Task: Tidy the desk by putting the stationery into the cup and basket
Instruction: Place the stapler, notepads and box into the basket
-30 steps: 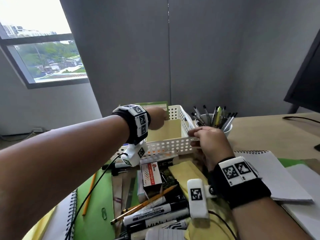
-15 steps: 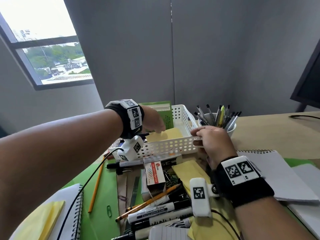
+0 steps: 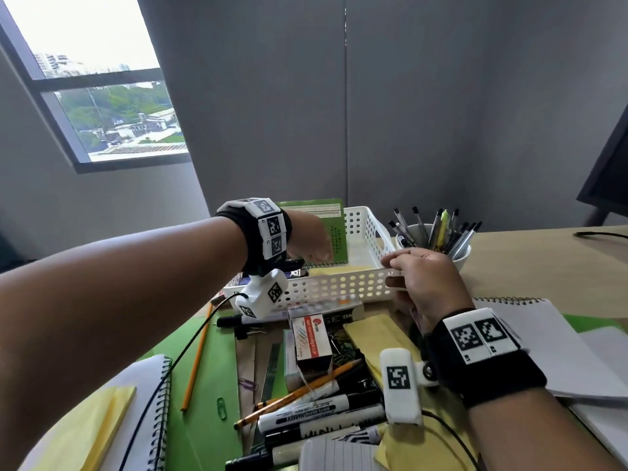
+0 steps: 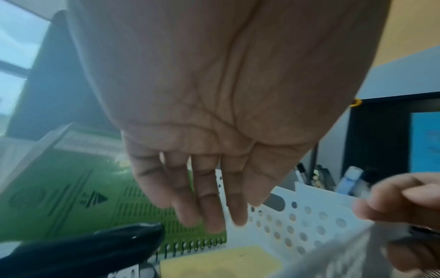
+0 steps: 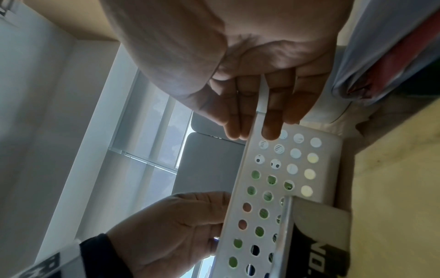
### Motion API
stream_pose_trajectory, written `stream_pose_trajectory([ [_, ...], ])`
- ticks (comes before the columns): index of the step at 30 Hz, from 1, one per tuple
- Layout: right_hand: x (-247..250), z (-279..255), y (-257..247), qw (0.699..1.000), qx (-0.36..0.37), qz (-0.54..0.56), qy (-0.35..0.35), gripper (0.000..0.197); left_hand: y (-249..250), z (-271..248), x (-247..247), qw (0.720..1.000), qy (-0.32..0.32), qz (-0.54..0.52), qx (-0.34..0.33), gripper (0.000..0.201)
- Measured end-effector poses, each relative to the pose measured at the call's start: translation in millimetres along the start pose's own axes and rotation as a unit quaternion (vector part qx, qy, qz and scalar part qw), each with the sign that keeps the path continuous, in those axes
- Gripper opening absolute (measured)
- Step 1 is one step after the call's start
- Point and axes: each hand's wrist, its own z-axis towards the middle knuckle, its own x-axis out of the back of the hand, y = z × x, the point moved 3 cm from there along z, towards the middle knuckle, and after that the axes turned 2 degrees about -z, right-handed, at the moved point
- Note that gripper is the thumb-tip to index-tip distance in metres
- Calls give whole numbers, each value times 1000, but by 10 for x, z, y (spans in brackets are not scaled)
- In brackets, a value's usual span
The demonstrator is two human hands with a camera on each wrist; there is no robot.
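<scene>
The white perforated basket (image 3: 339, 287) stands mid-desk. A green spiral notebook (image 3: 334, 232) leans upright against its far wall, and a yellow pad (image 3: 356, 258) lies flat on its floor. My left hand (image 3: 314, 244) hangs over the basket's left half with straight fingers (image 4: 209, 216) pointing down just in front of the notebook (image 4: 71, 197), holding nothing. My right hand (image 3: 418, 277) pinches the rim at the basket's near right corner, with fingers (image 5: 271, 122) on both sides of the wall (image 5: 281, 169). The white cup (image 3: 462, 258), full of pens, stands just right of the basket.
In front of the basket lie several markers (image 3: 323, 409), a pencil (image 3: 299, 392), a paper-clip box (image 3: 311, 338) and yellow sheets (image 3: 373, 338). An orange pencil (image 3: 195, 362) and a green folder (image 3: 210, 385) lie left. Spiral notebooks (image 3: 530, 338) are right. A black object (image 4: 83, 250) sits at the basket's left end.
The green notebook went from behind the basket to leaning upright inside it. My left hand let go of it and drew back, fingers straight. The right hand stayed on the rim.
</scene>
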Motion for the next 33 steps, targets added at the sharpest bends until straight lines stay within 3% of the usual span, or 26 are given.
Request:
stream_pose_trajectory([
  [5,-2,-64,-64,1000,-8,11,-7,23,181,-395,-62,986,145,7,-76,20],
  [7,-31,-122,-132,999,12,-9,-40,18,180,-672,-142,982,162,-30,-97,20],
  [11,-152,-253,-271,986,58,-71,-140,17,-124,-1256,-338,950,194,-218,-113,15],
  [15,-178,-366,-378,971,74,-137,-180,14,-683,-1674,-585,896,185,-400,-51,17],
  [18,-154,-531,-596,960,122,-160,-195,11,-1089,-1793,-753,817,177,-549,7,20],
  [22,-118,-687,-909,956,158,-136,-207,10,-1308,-1681,-988,650,129,-749,4,10],
  [25,-171,-617,-1001,943,159,-215,-196,4,-1325,-1495,-1114,542,97,-834,-33,12],
  [27,-212,-532,-1002,909,166,-328,-199,3,-1324,-1387,-1192,494,75,-863,-73,16],
  [29,-217,-451,-926,845,160,-462,-217,3,-1335,-1304,-1290,459,55,-880,-108,16],
  [31,-163,-363,-750,773,126,-579,-226,5,-1337,-1243,-1395,442,37,-889,-112,15],
  [33,-98,-304,-521,714,79,-655,-233,8,-1338,-1194,-1474,448,30,-888,-96,13],
])
